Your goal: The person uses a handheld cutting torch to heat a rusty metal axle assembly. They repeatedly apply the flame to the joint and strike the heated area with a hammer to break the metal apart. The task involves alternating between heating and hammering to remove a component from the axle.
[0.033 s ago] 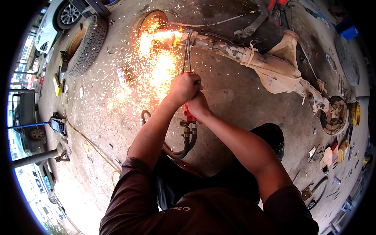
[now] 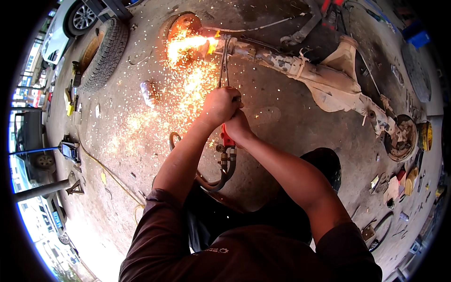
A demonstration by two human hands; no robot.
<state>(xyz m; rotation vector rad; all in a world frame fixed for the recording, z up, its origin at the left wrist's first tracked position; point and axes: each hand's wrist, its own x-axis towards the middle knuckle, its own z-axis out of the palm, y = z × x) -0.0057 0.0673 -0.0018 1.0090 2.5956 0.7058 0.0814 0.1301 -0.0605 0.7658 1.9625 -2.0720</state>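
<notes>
My left hand (image 2: 220, 104) is closed around the upper part of a cutting torch (image 2: 228, 136). Just below it, my right hand (image 2: 238, 127) is wrapped round the red-bodied handle. Two thin metal tubes run from my fists up to the left end of a rusty vehicle axle housing (image 2: 324, 82) lying on the floor. Bright flame and sparks burst there, partly hiding the tube end and the round hub plate (image 2: 190, 22). Dark hoses (image 2: 220, 184) hang from the torch's brass fittings and loop toward my legs.
A tyre (image 2: 105, 54) stands left of the sparks, with a spray can (image 2: 147, 93) lying among them. A yellowish hose (image 2: 105, 165) crosses the floor at left. Cardboard pieces (image 2: 391, 190) and tools are scattered at right, below the axle's drum (image 2: 401, 138).
The spark spray has thinned below the axle and spread further down and left, so the can shows more plainly. My hands and the torch look almost still.
</notes>
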